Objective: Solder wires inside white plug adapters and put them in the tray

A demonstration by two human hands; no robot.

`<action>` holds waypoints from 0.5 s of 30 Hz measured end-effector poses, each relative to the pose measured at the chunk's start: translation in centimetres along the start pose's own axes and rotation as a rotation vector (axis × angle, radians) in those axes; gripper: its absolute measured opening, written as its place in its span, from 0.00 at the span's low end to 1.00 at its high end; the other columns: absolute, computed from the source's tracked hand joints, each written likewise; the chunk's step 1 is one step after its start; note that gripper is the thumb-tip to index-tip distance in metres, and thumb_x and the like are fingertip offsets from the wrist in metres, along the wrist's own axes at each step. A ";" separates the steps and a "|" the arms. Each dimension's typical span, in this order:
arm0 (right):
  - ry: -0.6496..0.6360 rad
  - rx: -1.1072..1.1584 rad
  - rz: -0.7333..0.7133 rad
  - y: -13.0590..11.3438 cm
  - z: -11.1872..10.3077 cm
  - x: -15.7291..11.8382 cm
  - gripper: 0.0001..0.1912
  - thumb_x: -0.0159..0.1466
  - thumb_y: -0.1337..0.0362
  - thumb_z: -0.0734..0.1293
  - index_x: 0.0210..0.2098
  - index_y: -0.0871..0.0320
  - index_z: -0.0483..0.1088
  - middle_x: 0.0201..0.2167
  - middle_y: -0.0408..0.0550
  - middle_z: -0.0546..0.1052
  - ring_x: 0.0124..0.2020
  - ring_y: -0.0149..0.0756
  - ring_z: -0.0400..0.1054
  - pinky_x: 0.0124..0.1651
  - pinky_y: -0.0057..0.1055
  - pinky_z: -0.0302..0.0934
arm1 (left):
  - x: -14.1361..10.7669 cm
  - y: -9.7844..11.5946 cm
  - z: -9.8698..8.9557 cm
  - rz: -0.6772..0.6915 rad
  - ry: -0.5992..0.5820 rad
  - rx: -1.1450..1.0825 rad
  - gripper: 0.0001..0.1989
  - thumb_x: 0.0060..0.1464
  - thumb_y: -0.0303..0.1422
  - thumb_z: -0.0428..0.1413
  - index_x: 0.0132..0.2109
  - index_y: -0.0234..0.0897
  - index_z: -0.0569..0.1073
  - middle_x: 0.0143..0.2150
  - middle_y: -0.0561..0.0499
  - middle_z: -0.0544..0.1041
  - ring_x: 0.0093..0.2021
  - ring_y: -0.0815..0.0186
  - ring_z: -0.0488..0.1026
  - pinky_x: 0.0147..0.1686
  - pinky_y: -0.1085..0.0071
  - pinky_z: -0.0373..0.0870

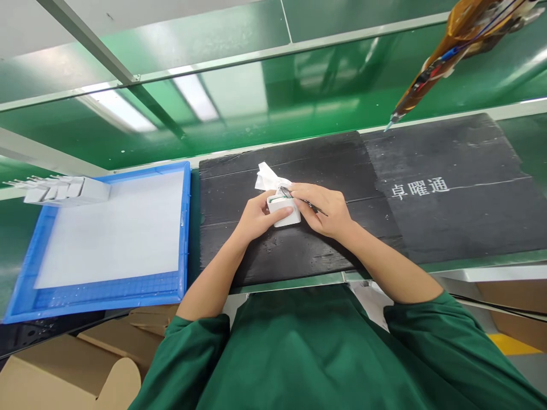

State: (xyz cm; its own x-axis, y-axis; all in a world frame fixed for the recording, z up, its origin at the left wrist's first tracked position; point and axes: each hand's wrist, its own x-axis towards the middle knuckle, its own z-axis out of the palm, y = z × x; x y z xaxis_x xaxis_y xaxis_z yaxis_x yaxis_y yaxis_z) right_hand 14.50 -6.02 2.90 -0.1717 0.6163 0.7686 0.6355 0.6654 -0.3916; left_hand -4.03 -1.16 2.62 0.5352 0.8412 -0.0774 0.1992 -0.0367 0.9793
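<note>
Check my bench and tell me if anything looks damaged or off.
The black mat on the right looks worn: its right edge is ragged, and a pale line, perhaps a crack, runs from the white lettering. Nothing looks spilled around the white box that your left hand steadies.

The head camera is looking forward and down from above the green shirt (311,347), holding the left hand (257,216) and right hand (325,209) within arm's reach near mid-frame. This single view is spanning the blue tray (128,290), black mat (299,259) and green panel (239,134) beyond.
</note>
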 end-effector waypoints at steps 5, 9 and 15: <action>0.010 -0.010 -0.017 0.0 0.1 0.0 0.11 0.65 0.72 0.63 0.45 0.56 0.71 0.40 0.48 0.82 0.45 0.38 0.77 0.45 0.31 0.74 | -0.1 0.2 0.2 0.007 -0.007 0.011 0.20 0.48 0.46 0.64 0.42 0.35 0.77 0.36 0.51 0.77 0.32 0.67 0.70 0.33 0.73 0.67; -0.007 -0.036 -0.005 0.1 0.2 -0.2 0.10 0.66 0.71 0.62 0.45 0.54 0.70 0.40 0.47 0.82 0.45 0.38 0.78 0.45 0.31 0.74 | -0.2 0.2 0.3 -0.002 -0.009 0.004 0.21 0.48 0.47 0.64 0.43 0.35 0.77 0.37 0.50 0.78 0.33 0.66 0.71 0.33 0.73 0.68; 0.015 -0.018 -0.024 0.1 0.2 -0.2 0.10 0.66 0.71 0.62 0.45 0.55 0.70 0.40 0.47 0.82 0.46 0.37 0.77 0.46 0.31 0.75 | -0.2 -0.1 0.2 0.017 0.003 0.015 0.22 0.48 0.47 0.65 0.43 0.35 0.77 0.36 0.50 0.77 0.33 0.66 0.71 0.32 0.73 0.67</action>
State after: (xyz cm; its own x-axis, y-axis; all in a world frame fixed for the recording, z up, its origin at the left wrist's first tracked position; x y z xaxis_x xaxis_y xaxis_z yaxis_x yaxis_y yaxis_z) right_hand 14.44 -6.00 2.59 -0.1763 0.5939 0.7850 0.6452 0.6720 -0.3636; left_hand -4.03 -1.41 2.52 0.5360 0.8421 -0.0601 0.2028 -0.0593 0.9774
